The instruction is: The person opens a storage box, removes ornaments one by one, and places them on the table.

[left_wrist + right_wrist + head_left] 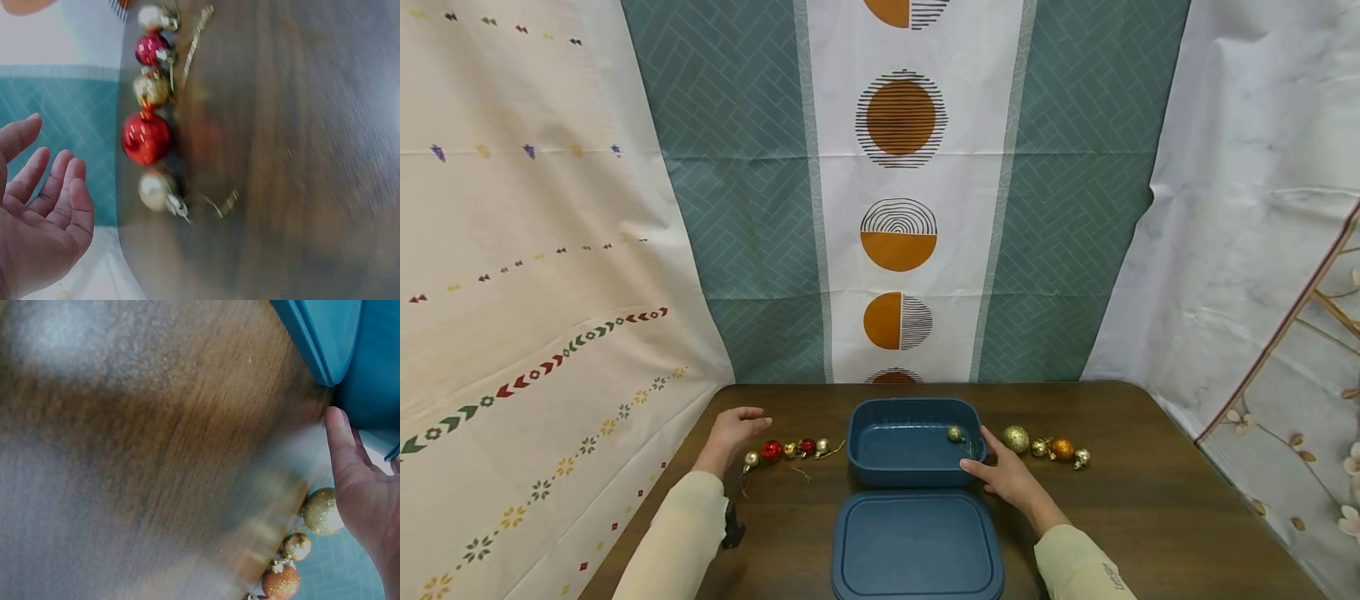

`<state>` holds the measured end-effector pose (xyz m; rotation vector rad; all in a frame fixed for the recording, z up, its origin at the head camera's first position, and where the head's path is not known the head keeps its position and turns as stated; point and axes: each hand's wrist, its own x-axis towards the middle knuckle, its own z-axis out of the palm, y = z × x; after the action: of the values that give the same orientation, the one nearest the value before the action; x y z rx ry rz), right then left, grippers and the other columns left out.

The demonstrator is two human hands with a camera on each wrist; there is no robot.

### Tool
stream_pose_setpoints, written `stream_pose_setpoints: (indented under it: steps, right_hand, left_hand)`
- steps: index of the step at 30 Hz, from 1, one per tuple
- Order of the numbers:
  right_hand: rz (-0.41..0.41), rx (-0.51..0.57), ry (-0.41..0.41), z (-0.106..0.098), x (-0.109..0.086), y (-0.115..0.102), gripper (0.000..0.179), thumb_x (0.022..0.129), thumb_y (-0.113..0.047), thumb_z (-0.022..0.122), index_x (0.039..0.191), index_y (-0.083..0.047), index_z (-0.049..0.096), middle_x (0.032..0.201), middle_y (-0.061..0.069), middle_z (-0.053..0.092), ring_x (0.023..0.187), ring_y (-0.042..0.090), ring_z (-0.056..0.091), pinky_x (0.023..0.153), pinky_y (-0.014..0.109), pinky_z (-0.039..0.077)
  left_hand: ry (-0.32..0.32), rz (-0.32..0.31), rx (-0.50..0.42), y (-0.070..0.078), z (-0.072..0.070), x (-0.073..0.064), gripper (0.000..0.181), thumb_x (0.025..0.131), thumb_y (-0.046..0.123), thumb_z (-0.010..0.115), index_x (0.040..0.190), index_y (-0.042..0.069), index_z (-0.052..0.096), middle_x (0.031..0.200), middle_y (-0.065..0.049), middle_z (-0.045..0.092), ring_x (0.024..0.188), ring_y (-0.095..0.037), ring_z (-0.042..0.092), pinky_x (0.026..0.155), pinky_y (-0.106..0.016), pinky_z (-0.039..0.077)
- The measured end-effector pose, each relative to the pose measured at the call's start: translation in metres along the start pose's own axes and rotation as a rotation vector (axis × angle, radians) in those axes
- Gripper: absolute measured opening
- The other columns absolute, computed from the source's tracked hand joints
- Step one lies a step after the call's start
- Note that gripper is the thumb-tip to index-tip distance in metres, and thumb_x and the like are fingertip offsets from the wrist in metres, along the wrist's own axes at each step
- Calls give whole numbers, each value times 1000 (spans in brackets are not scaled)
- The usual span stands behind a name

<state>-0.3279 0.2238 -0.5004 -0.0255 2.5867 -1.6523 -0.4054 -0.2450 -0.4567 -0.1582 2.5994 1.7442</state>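
Note:
A blue rectangular box (880, 477) stands uncovered on the table, with one small gold bauble (955, 434) inside near its right end. My right hand (1009, 479) holds the box's right end, thumb at the near corner and fingers along the end wall; some fingers are partly hidden in the right wrist view. My left hand (737, 435) hovers at the left, holding nothing, its fingers loosely bent in the left wrist view. Nearest to it is a row of baubles: a pale gold bauble (155, 190), a large red bauble (147, 139), and smaller gold and red ones.
The blue lid (917, 546) lies flat in front of the box. Right of the box is another row: a glittery gold bauble (1016, 439), an orange bauble (1062, 449) and smaller gold ones. Patterned cloths hang behind the wooden table (1157, 517) and at both sides.

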Motion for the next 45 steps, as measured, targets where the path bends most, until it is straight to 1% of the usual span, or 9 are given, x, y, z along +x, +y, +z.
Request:
stream_pose_setpoints:
  steps: [6, 9, 13, 17, 20, 26, 31, 38, 45]
  right_hand:
    - [1, 5, -5, 0, 0, -1, 89, 92, -33, 72, 159, -11, 18, 155, 36, 19, 107, 40, 64, 83, 49, 56]
    - [5, 0, -5, 0, 0, -2, 89, 92, -34, 72, 159, -11, 18, 155, 36, 18, 106, 40, 65, 83, 49, 56]
    - [10, -5, -3, 0, -1, -2, 88, 93, -33, 71, 159, -10, 18, 155, 36, 19, 106, 41, 65, 83, 49, 56]
    - [8, 2, -7, -1, -1, -3, 88, 93, -33, 71, 159, -10, 17, 155, 36, 18, 110, 42, 63, 84, 49, 55]
    - [4, 7, -9, -1, -2, -3, 89, 93, -33, 71, 159, -10, 17, 155, 36, 17, 112, 43, 61, 84, 49, 55]
    - [-6, 5, -7, -1, -2, -2, 91, 92, -35, 72, 159, -9, 17, 155, 36, 18, 112, 43, 61, 83, 49, 55]
    - [-10, 7, -7, -1, -1, -1, 91, 91, -35, 73, 159, -10, 17, 154, 37, 21, 113, 42, 61, 83, 49, 56]
    - [-8, 3, -2, -1, -1, 0, 91, 91, -36, 73, 159, -10, 18, 152, 38, 24, 112, 40, 62, 83, 49, 56]
    - [-3, 3, 4, 0, 1, 0, 89, 92, -34, 72, 159, -10, 19, 151, 38, 26, 111, 40, 62, 83, 49, 56]
  left_hand:
    - [-6, 46, 22, 21, 20, 0, 43, 95, 11, 66, 130, -11, 56, 126, -31, 58, 118, -48, 54, 103, -57, 40]
    - [-23, 51, 11, 31, 30, 0, 43, 94, 13, 68, 129, -9, 57, 127, -30, 59, 119, -47, 54, 104, -57, 40]
    - [-38, 64, 29, 44, 44, 1, 42, 93, 16, 69, 127, -7, 60, 124, -27, 61, 115, -44, 57, 102, -56, 43]
    - [-42, 64, 44, 55, 64, 4, 39, 95, 14, 67, 128, -4, 61, 123, -24, 62, 114, -42, 57, 103, -55, 42]
    - [-50, 80, 64, 63, 80, 6, 38, 95, 13, 67, 128, -5, 61, 119, -24, 63, 112, -41, 58, 101, -54, 44]
    - [-73, 120, 98, 77, 115, 4, 38, 92, 15, 71, 125, -3, 64, 116, -20, 65, 106, -35, 62, 95, -49, 49]
    - [-99, 153, 110, 84, 145, 1, 37, 90, 15, 74, 122, -3, 66, 117, -18, 65, 104, -32, 62, 93, -45, 51]
    - [-173, 187, 98, 92, 183, -4, 36, 88, 13, 76, 120, -2, 67, 113, -15, 66, 100, -30, 62, 93, -45, 51]
    - [-235, 173, 75, 97, 213, -8, 38, 89, 14, 76, 122, -2, 66, 109, -12, 66, 100, -28, 62, 94, -45, 50]
